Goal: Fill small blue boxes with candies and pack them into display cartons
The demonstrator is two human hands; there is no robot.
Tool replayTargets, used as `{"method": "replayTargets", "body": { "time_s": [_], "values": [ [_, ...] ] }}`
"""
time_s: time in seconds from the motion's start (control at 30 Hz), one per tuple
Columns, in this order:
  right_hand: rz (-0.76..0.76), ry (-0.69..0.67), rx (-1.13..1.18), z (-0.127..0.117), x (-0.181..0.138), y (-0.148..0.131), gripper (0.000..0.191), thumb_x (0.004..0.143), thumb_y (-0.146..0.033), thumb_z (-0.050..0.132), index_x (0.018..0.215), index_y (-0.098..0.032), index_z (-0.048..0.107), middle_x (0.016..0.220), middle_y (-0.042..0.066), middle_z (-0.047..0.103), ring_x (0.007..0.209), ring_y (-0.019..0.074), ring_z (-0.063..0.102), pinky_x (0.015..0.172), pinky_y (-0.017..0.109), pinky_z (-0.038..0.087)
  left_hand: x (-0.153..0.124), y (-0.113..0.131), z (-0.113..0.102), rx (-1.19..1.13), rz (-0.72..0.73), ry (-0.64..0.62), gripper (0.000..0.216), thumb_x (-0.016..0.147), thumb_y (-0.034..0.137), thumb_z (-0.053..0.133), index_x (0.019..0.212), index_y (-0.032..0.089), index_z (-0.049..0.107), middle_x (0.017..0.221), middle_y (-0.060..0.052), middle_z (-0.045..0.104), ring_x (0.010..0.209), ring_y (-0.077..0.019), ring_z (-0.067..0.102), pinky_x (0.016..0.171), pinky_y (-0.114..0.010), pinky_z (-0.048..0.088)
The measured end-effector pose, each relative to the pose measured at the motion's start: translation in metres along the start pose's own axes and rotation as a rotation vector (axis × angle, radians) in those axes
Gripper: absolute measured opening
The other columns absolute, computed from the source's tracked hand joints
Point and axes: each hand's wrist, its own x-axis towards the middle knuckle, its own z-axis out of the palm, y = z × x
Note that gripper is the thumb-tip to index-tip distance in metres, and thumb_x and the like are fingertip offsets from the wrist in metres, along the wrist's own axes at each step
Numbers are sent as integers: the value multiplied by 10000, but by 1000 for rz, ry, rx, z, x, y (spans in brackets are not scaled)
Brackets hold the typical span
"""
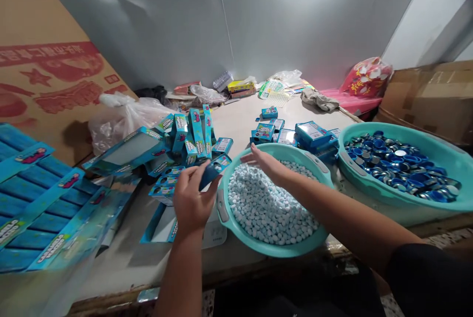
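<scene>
My left hand [194,194] is closed around a small printed blue box [220,163], held tilted at the left rim of a turquoise basin [275,253]. Small white and pale-blue candies [271,211] fill that basin in a heap. Over the far side of the heap, my right hand [266,163] has its fingers stretched out, and no held object shows. Whether its underside touches the candies I cannot tell. Beside my left hand lie more small blue boxes [164,186] and an open blue display carton [151,228], partly hidden by the hand.
A second turquoise basin [406,208] at right holds blue and silver caps. Blue boxes [313,134] lie behind the basins. Display cartons [129,152] and plastic-wrapped blue packs [40,204] crowd the left. A large cardboard box [55,26] stands behind them. A cloth [320,99] lies toward the back.
</scene>
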Motion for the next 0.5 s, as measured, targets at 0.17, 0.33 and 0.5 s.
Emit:
{"method": "replayTargets", "body": {
  "time_s": [0.17,0.33,0.5],
  "values": [
    [-178,18,-462,-7,-5,2,495,991,-571,410,1007,-200,737,1361,104,580,1334,333,440,1162,436,256,-37,-33,2,-239,-605,155,664,632,421,856,1181,101,664,1066,-151,689,960,-291,683,891,-438,564],
    [-176,-176,-814,-12,-11,6,333,825,-430,715,1066,-202,746,1216,145,625,1118,354,588,988,448,443,-59,-52,-4,-440,-793,-61,751,643,376,838,1310,136,591,1136,-162,700,1036,-295,700,914,-422,580],
    [-225,-276,-998,-19,-9,9,321,763,-305,752,1073,-223,748,1164,101,657,1019,296,626,890,382,480,-76,-58,-17,-519,-682,101,820,670,356,837,1389,167,491,1319,-182,619,1254,-282,600,1059,-411,503]
  ]
}}
